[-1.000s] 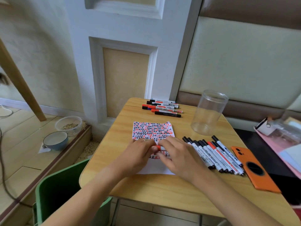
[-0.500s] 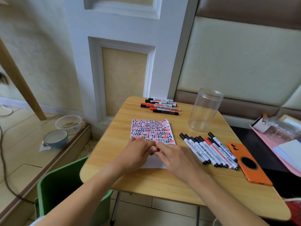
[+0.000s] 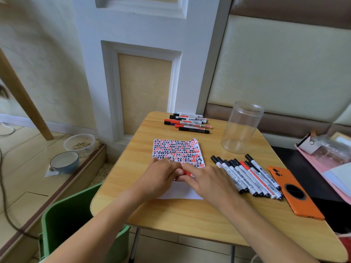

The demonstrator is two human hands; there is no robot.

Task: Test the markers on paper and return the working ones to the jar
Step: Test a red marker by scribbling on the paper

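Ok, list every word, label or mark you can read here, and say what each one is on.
"WHITEBOARD MARKER": on one marker barrel in the near row of markers.
"正": written over and over in red and black on the paper.
Other barrels in that row: print too small to read.
Far group of markers: labels blurred, unreadable.
Jar, orange phone: no text visible.

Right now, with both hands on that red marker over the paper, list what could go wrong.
1. Both hands, left and right, pinch the red marker above the paper; if the cap pops off suddenly, ink may streak fingers or sheet.
2. The right forearm lies close to the row of markers; a sideways sweep could roll them toward the orange phone.
3. The empty jar looks light; a careless reach might tip it.
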